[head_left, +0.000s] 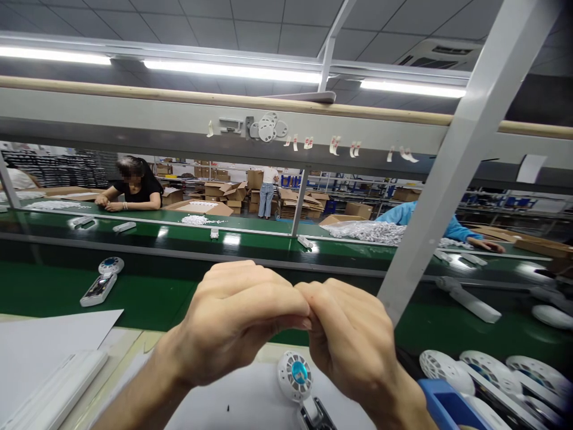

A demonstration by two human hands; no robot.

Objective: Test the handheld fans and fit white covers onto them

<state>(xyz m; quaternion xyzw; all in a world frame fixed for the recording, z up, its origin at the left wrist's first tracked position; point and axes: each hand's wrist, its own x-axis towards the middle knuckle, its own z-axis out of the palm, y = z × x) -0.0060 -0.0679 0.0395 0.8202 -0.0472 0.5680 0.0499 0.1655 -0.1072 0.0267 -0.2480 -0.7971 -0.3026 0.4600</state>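
My left hand (242, 319) and my right hand (353, 343) are raised above the bench, their fingertips meeting in the middle of the view. Both are closed, fingers curled down and pressed together. Whatever they pinch, if anything, is hidden behind the fingers. Below and between them, a white handheld fan (294, 377) with a round vented head and a shiny blue centre lies on white paper (242, 391). Its handle (317, 413) has a dark inside and runs out of the bottom edge. A tiny black piece (228, 408) rests on the paper to the left.
Several white fans (447, 370) lie at the right by a blue bin (450, 406). White plastic parts (62, 388) sit at the left. Another fan (102, 283) lies on the green conveyor (152, 298). A slanted metal post (452, 161) stands at right. Co-workers sit across the line.
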